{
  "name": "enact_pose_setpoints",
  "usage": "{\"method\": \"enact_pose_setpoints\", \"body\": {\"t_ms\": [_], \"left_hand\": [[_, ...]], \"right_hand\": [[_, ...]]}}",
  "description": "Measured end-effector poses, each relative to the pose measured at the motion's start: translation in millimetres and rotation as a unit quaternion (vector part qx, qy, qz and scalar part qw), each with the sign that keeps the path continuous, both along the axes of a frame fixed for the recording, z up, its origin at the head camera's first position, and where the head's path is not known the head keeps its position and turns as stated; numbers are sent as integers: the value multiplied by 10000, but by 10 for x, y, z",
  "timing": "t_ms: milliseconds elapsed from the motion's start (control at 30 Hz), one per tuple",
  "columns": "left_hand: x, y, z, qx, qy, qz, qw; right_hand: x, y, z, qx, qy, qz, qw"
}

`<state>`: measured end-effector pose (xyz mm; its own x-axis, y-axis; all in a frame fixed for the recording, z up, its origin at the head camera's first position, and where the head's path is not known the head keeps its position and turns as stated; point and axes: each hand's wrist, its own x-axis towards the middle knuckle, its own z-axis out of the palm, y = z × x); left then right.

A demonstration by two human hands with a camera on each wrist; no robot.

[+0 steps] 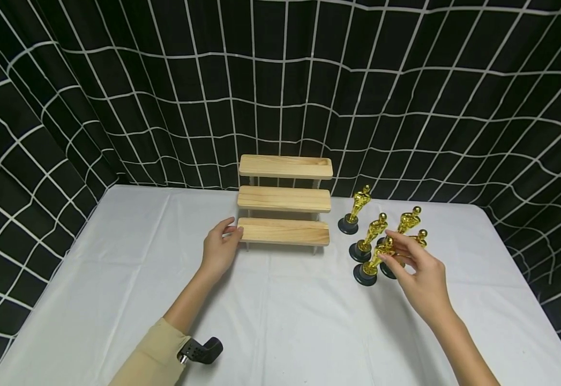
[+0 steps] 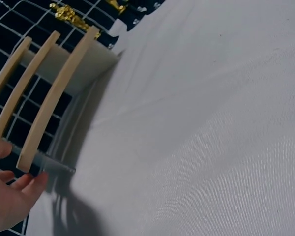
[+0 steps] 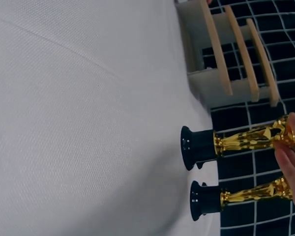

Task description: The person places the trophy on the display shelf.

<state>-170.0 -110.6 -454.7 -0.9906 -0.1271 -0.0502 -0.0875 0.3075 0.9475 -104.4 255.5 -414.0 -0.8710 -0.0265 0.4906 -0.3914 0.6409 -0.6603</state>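
My right hand [image 1: 422, 276] pinches the upper part of the front gold trophy [image 1: 371, 266] between thumb and fingers. In the right wrist view this trophy [image 3: 248, 140] has a round black base near the white cloth; whether it touches cannot be told. Several similar figures stand close around it, among them a trophy [image 1: 373, 233] just behind and a trophy [image 1: 354, 206] nearest the shelf. My left hand [image 1: 219, 251] is at the left end of the three-tier wooden shelf [image 1: 282, 231], thumb at the lowest board's corner, fingers loosely bent. The left wrist view shows the board end [image 2: 27, 160] beside the fingers.
A white cloth [image 1: 270, 321] covers the table. Behind and at both sides hangs a black curtain with a white grid [image 1: 188, 96]. The shelf stands near the back edge on clear side supports, left of the trophies.
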Motion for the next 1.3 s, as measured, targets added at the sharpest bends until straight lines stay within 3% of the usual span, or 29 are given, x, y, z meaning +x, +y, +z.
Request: {"method": "enact_pose_setpoints", "body": {"t_ms": [567,800,1100,1300], "left_hand": [[33,82,-36,886,-326,354,9949],[22,66,-39,1624,-655,456,9835],[13,62,-4,2159,-1029,575,9693],[-4,43,-17,2400,-1110,490,9632]], "right_hand": [[-8,-3,14,136,137,-2,9998],[-35,-30,61,127,319,84,9994],[-69,-61,145,131,322,134,9993],[-85,-87,203,94,176,108,9997]]}}
